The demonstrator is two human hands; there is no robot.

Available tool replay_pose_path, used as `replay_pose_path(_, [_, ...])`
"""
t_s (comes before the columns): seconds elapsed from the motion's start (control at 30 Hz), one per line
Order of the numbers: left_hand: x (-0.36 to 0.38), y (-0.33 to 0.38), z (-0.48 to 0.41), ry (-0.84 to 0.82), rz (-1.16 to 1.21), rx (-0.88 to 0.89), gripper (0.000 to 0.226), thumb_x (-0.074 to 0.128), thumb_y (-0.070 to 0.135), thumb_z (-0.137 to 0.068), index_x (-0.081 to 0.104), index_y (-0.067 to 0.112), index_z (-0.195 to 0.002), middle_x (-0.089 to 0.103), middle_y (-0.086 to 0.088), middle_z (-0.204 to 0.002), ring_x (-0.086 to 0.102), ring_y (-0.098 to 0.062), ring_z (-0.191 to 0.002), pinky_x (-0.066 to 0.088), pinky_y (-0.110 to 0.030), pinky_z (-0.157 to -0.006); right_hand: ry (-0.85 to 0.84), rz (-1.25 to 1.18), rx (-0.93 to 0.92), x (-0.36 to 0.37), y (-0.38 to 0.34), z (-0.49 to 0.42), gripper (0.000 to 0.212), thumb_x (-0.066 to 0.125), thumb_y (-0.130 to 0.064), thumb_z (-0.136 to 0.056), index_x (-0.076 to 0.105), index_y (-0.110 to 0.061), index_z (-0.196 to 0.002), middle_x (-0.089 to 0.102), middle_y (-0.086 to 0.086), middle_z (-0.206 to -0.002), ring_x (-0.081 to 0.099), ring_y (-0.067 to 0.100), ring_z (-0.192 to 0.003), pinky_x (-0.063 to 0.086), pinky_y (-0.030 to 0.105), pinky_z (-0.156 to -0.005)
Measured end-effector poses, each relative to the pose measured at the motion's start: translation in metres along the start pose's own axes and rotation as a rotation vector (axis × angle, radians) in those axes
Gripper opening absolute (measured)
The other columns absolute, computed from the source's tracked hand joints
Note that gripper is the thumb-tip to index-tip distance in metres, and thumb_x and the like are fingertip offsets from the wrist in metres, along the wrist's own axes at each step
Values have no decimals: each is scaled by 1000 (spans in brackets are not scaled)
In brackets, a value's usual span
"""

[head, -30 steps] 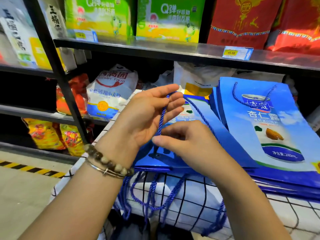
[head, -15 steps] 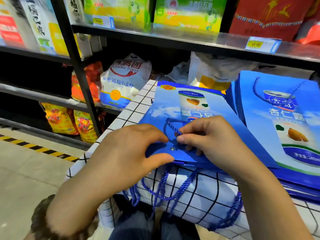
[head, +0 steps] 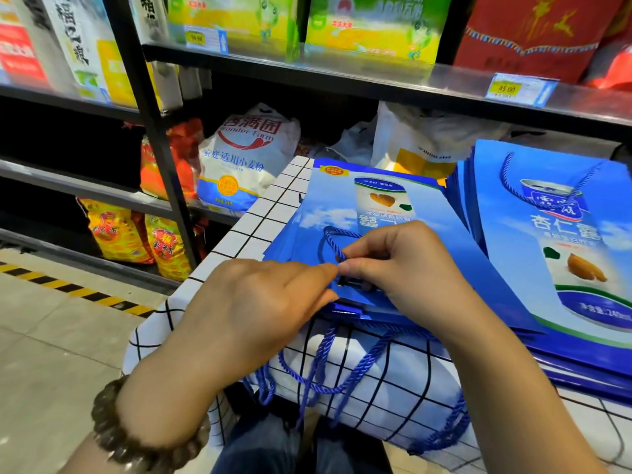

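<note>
A flat blue paper gift bag [head: 342,206] tops a pile on a white cloth with a black grid [head: 273,203]. A blue rope handle [head: 330,239] loops across its near end. My right hand [head: 400,265] pinches this rope between thumb and forefinger close to the bag's near edge. My left hand [head: 263,302] holds the bag's near edge beside it, fingertips meeting the right hand's. A bead bracelet [head: 136,446] circles my left wrist. Several more rope handles [head: 328,367] hang over the table's front.
A second pile of the same blue bags [head: 547,241] lies to the right. Black metal shelves [head: 307,68] behind carry a flour sack [head: 242,159], green boxes, red bags and price tags. Tiled floor with a yellow-black stripe [head: 68,289] runs at left.
A second ago my hands held the rope up above the bag, left palm raised. Both have come down to the bag's near edge. The camera has moved closer.
</note>
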State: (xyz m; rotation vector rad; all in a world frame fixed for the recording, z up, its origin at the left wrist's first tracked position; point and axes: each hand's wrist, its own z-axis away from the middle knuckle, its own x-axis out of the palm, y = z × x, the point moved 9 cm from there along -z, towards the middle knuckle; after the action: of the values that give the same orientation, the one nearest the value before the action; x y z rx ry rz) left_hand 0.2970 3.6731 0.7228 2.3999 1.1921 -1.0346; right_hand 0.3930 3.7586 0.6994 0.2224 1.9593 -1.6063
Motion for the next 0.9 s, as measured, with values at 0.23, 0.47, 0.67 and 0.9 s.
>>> replay_pose_path(0.23, [-4, -5, -4, 125, -23, -13, 11, 54, 23, -90, 52, 15, -97, 67, -7, -63, 63, -25, -49, 48, -33, -39, -252, 263, -43, 11, -10, 3, 20, 55, -21, -89, 67, -14, -74, 65, 3, -80, 53, 9, -73, 44, 27, -73])
replay_pose_path(0.47, [-6, -28, -14, 24, -86, -367, 22, 50, 34, -83, 64, 19, -75, 68, 3, -78, 64, -22, -63, 32, -24, -52, -493, 457, -108, 22, -18, 10, 36, 47, -2, -89, 63, -31, -102, 59, -14, -92, 53, 8, -90, 42, 23, -83])
replay_pose_path(0.67, [14, -21, -8, -303, -197, -581, 32, 51, 47, -80, 65, 21, -69, 65, 5, -76, 61, -22, -76, 34, -28, -61, -404, 511, -146, 21, -22, 2, 28, 48, -4, -91, 68, -21, -102, 63, -7, -91, 53, 10, -86, 43, 27, -82])
replay_pose_path(0.9, [24, -17, -14, -315, -250, -435, 13, 72, 21, -64, 63, 19, -55, 57, 2, -55, 54, -25, -45, 24, -23, -50, -285, 430, -130, 13, -26, 5, 18, 52, -12, -92, 68, -20, -92, 66, -2, -89, 55, 13, -82, 45, 29, -79])
